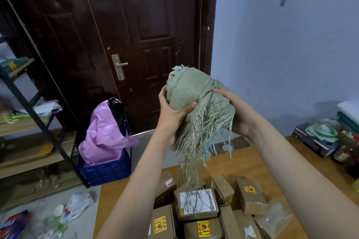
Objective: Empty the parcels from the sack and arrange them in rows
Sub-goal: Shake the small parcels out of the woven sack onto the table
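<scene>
The sack [191,91], grey-green woven cloth rolled into a tight bundle, is held up in the air above the tabletop [250,163], its frayed strands hanging down toward the parcels [196,204]. The left hand [172,114] grips the bundle from its 8 o'clock side, thumb pressed across the front; the right hand [236,110] clasps it from 3 o'clock, fingers curled round the cinched neck. The brown cardboard parcels lie jumbled on the wooden tabletop at 6 o'clock from the sack, several with yellow-and-red stickers, one with a white label facing up.

Behind the sack stands a dark brown door [136,35] with a metal handle [119,66]; a pale blue wall [281,54] runs to its right. At 8 o'clock a blue crate [108,170] on the floor holds a pink plastic bag [104,134]. A wooden shelf unit [29,126] fills the left edge, with plastic litter [77,205] on the floor below. At 4 o'clock, books and jars [330,141] crowd the tabletop's far right.
</scene>
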`<state>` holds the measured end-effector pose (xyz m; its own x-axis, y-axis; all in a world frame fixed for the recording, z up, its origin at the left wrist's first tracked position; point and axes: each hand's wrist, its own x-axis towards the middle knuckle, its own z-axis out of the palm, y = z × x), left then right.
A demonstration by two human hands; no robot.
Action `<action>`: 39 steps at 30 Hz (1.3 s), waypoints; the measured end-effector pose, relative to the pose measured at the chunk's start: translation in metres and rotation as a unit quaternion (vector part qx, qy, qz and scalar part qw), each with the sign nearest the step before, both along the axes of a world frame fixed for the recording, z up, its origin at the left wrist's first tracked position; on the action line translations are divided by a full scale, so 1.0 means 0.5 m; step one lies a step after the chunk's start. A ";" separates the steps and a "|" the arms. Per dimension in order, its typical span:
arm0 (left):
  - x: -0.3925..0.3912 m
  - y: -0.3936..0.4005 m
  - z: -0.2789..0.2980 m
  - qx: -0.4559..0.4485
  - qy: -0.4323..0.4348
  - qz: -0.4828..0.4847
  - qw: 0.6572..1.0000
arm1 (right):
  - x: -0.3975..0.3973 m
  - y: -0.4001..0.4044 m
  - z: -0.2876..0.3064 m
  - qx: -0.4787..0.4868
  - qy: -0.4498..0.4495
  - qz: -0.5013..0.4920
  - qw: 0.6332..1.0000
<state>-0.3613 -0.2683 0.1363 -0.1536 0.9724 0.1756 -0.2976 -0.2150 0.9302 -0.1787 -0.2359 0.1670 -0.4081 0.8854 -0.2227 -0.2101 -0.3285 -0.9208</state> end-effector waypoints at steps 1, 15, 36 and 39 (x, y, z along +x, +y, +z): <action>0.000 0.002 -0.005 -0.004 0.000 0.009 1.000 | 0.000 0.002 -0.001 -0.001 -0.017 0.005 1.000; 0.033 0.040 -0.053 -0.013 0.051 0.060 0.997 | 0.011 0.020 -0.051 0.358 -0.381 0.052 0.851; 0.211 0.175 -0.045 -0.071 0.121 -0.168 0.976 | 0.202 0.125 -0.137 0.376 -0.540 -0.205 0.724; 0.264 0.208 -0.064 -0.080 0.127 -0.188 0.971 | 0.256 0.139 -0.158 0.358 -0.540 -0.222 0.729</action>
<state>-0.2294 -0.1646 0.1041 0.2462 0.9692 0.0030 -0.0829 0.0180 0.9964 -0.0505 -0.1664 0.0881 0.0250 0.9241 0.3813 0.8253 0.1961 -0.5295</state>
